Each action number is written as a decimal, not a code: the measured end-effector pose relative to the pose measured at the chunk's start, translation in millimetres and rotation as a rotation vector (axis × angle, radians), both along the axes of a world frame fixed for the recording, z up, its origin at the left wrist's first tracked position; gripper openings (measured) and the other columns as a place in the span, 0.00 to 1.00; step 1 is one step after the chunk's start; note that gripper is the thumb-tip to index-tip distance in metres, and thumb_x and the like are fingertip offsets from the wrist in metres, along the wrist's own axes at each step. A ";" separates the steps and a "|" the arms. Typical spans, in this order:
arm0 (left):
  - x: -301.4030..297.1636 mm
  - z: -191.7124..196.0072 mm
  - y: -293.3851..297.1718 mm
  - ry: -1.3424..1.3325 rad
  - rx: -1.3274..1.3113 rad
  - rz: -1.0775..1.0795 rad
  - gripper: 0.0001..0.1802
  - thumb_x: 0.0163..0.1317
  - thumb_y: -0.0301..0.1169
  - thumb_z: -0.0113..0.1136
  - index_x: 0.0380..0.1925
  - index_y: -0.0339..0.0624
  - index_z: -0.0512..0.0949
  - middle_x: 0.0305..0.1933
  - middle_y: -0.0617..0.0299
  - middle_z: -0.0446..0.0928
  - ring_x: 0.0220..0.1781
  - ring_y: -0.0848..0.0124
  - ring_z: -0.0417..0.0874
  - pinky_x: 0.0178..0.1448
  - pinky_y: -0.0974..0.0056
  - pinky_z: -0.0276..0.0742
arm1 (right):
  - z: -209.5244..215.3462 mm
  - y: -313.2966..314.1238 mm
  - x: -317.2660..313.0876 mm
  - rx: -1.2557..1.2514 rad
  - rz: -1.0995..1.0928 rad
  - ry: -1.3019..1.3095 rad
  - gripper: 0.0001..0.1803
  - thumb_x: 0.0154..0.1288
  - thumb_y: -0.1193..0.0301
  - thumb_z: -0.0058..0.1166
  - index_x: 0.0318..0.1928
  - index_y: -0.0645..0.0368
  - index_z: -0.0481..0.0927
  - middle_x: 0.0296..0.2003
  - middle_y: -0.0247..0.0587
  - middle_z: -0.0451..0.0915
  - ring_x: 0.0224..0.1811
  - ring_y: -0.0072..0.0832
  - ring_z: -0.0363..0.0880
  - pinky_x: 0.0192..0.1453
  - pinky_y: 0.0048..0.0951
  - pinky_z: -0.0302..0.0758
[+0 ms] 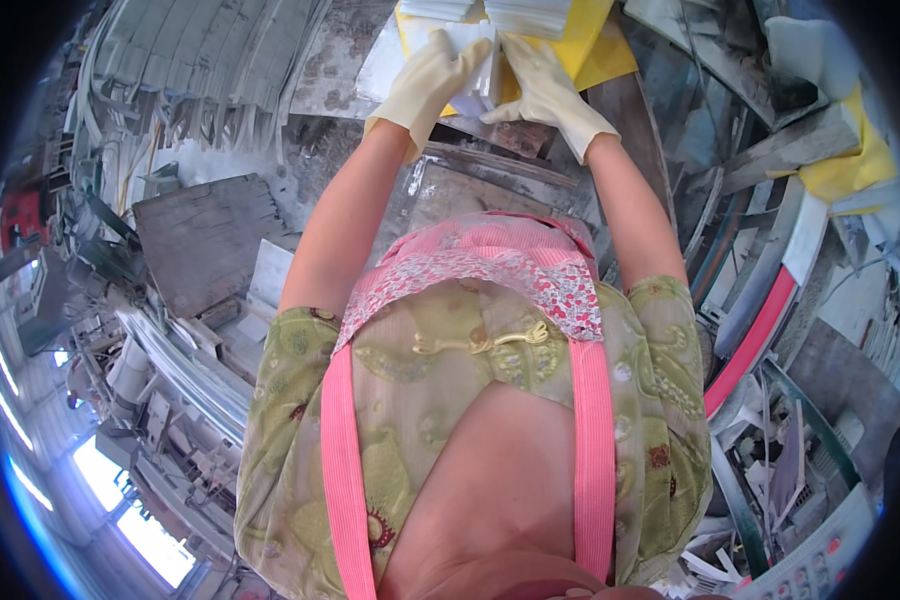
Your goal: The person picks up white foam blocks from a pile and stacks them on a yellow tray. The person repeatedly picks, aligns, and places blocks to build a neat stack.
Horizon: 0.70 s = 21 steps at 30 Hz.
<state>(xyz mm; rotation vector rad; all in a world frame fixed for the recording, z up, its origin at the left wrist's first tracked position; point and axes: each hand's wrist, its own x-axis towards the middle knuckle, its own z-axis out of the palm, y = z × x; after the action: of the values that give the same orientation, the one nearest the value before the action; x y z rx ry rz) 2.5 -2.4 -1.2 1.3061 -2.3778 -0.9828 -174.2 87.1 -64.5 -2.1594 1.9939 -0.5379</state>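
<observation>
Both my hands wear cream rubber gloves and are at the top of the view, on either side of a small stack of thin white slabs. My left hand lies along the stack's left part, its thumb reaching toward the middle. From the right, my right hand cups the stack's edge, thumb spread below and fingers pointing away from me. The stack is held between the two gloves; some fingertips are hard to make out. Yellow sheeting lies beneath and behind. More white slabs are piled just beyond my hands.
A large bank of grey-white strips stands at the far left. Below it leans a dark worn board. At the right are a pink-and-white curved rail, another yellow sheet and scattered scraps.
</observation>
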 end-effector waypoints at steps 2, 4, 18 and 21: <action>-0.1 2.8 1.7 -0.028 0.026 0.021 0.43 0.66 0.66 0.52 0.52 0.28 0.73 0.49 0.34 0.82 0.55 0.42 0.83 0.57 0.50 0.77 | 2.3 1.0 1.7 -0.086 0.010 -0.088 0.76 0.34 0.35 0.76 0.78 0.63 0.54 0.72 0.55 0.66 0.74 0.51 0.62 0.77 0.45 0.62; -0.7 6.0 3.2 -0.020 0.035 0.012 0.43 0.66 0.65 0.52 0.52 0.28 0.72 0.49 0.34 0.82 0.55 0.42 0.83 0.57 0.50 0.77 | 6.3 3.5 4.2 -0.057 -0.012 -0.237 0.76 0.33 0.38 0.78 0.79 0.56 0.51 0.70 0.56 0.69 0.70 0.52 0.67 0.75 0.42 0.64; -3.4 14.9 6.2 -0.058 0.042 0.049 0.40 0.67 0.63 0.54 0.53 0.31 0.72 0.48 0.34 0.82 0.54 0.41 0.83 0.56 0.48 0.77 | 20.8 5.6 11.9 0.194 -0.086 -0.557 0.76 0.36 0.46 0.81 0.81 0.54 0.47 0.74 0.57 0.62 0.81 0.47 0.54 0.78 0.42 0.63; -3.6 16.3 6.8 -0.065 0.072 0.051 0.40 0.67 0.63 0.54 0.54 0.31 0.71 0.48 0.35 0.83 0.53 0.42 0.83 0.56 0.48 0.77 | 35.6 14.1 4.8 0.086 0.110 -1.097 0.66 0.49 0.53 0.78 0.81 0.60 0.49 0.75 0.59 0.62 0.78 0.43 0.61 0.80 0.36 0.56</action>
<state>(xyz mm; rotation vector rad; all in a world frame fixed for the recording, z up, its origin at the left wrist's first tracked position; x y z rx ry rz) -1.1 4.4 15.1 1.4375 -2.3641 -1.0351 -169.4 101.2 -29.0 -1.3625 1.2254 -1.2288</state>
